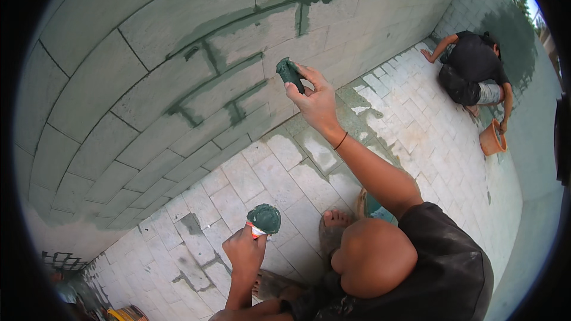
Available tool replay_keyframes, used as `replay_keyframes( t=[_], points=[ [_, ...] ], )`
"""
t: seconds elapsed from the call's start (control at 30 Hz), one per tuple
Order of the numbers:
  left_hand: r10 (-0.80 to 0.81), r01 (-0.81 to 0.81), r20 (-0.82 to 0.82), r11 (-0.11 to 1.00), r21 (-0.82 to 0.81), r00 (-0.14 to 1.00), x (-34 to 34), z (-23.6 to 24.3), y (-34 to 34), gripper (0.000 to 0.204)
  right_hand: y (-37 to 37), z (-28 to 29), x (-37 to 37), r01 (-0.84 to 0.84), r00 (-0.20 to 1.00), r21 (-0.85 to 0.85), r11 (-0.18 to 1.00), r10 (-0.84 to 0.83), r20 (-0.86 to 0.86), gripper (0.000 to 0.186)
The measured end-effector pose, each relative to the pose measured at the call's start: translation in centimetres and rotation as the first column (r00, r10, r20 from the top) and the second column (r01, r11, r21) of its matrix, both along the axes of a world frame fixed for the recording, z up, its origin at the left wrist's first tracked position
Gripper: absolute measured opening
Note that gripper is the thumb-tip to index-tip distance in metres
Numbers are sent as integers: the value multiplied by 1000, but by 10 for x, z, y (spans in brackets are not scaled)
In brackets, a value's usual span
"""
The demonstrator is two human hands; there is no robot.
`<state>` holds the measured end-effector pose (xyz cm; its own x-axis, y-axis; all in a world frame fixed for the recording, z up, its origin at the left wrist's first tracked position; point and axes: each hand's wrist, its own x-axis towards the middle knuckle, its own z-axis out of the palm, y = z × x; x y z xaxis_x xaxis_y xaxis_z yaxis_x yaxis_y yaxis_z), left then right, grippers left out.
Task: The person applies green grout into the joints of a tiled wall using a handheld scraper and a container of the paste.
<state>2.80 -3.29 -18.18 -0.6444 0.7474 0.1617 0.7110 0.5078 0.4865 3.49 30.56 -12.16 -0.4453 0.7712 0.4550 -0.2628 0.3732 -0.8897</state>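
My right hand (pixel 313 96) reaches out to the block wall, its fingers closed on a small dark green-coated spreader (pixel 289 75); its exact kind is hidden under the green paste. The spreader is at or close to the wall, just right of a green-smeared joint (pixel 247 90). Lower down, my left hand (pixel 245 251) grips a small tub (pixel 259 230) with a red and white side. Thick green paste (pixel 264 217) fills its top. Bands of the same paste follow several joints of the pale block wall (pixel 196 18).
Pale paving (pixel 238 181) bears green smears. Beside my knee stands a container with green contents (pixel 380 211), partly hidden. At the far right a crouching person (pixel 473 65) has a hand at an orange bucket (pixel 492 138). A yellow container (pixel 126 313) shows at lower left.
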Motion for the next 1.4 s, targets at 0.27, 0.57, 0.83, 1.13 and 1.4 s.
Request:
replay_keyframes(
  t=[0.27,0.57,0.83,1.13,1.4],
  points=[
    [28,-27,-7,997,75,1000,1,-7,-9,23,5,-28,-34,333,940,291,897,-339,-30,38],
    [-1,0,12,997,81,1000,0,-9,-5,22,15,-25,-61,381,920,436,816,-383,-87,37],
    [-2,1,11,998,58,1000,1,-5,-1,21,18,-33,-52,363,905,421,831,-422,52,35],
    [-8,8,9,1000,19,1000,3,-7,1,23,39,-26,-57,424,903,407,809,-411,-123,35],
    [2,-2,22,1000,1,1000,5,-11,-1,25,38,-38,-51,450,873,432,782,-487,-28,36]
  ],
)
